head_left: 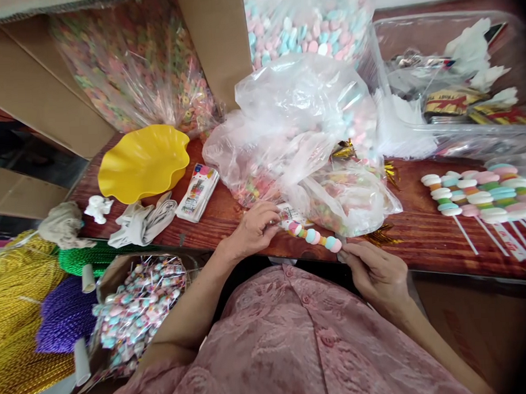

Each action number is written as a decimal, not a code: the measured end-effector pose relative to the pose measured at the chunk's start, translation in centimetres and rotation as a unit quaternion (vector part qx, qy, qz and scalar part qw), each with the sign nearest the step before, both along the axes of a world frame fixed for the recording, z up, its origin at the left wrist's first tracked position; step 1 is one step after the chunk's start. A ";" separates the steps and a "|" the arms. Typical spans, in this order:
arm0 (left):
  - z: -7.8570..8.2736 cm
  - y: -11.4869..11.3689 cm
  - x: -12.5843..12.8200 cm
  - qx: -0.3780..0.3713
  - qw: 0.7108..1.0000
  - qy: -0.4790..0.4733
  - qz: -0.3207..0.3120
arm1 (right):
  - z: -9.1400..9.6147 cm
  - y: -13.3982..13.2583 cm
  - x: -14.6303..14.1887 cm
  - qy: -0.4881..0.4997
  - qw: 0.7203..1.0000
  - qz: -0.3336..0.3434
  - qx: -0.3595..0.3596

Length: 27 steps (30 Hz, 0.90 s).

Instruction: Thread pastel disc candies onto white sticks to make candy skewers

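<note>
A candy skewer (315,237) of round pastel pieces in pink, blue, white and orange is stretched between my two hands, just above the table's front edge. My left hand (256,227) is closed at its left end, where a bit of printed clear wrapper shows. At the other end, my right hand (377,269) pinches the tip by the last pink piece; whether it grips stick or wrapper is hidden. Beyond the skewer lies a plastic bag (347,202) of small coloured candies. Several finished candy skewers (481,196) with white sticks lie to the right.
Left on the table are a yellow wavy dish (143,161), a stack of printed wrappers (198,192), a white figurine (98,208) and pale cloth (143,221). Large candy bags stand behind, and a clear bin (454,128) back right. A carton of wrapped candies (141,307) sits below left.
</note>
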<state>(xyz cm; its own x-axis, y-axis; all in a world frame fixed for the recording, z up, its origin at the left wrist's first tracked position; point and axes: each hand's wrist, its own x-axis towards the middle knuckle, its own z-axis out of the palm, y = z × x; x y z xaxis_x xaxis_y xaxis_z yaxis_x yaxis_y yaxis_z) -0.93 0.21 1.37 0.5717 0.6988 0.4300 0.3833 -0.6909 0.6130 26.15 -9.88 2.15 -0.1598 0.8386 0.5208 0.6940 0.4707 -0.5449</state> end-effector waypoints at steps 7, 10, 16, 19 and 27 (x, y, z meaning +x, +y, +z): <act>1.4 -0.8 0.6 -0.086 0.995 0.039 -0.032 | -0.5 0.0 0.1 -0.038 0.998 0.016 0.041; 1.6 -1.1 0.9 -0.093 0.993 0.038 -0.065 | -0.4 0.1 0.3 -0.062 0.996 0.037 0.060; 2.9 -2.3 1.9 -0.118 0.977 0.147 -0.103 | 1.7 1.7 1.2 -0.181 0.974 0.084 0.110; 3.1 -3.1 2.5 -0.143 0.969 0.156 -0.126 | 2.9 2.7 1.2 -0.210 0.959 0.127 0.144; 2.2 -3.7 4.0 -0.161 0.960 0.150 -0.175 | 2.6 3.5 -1.1 -0.181 0.951 0.214 0.129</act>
<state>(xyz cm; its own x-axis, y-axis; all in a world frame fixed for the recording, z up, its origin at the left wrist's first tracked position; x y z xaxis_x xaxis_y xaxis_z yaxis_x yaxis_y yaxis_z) 3.10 -3.47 3.57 0.8600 0.5103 0.0035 0.3549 -0.6030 0.7145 25.10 -6.33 4.79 -0.6664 0.5073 0.5463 0.5282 0.8385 -0.1343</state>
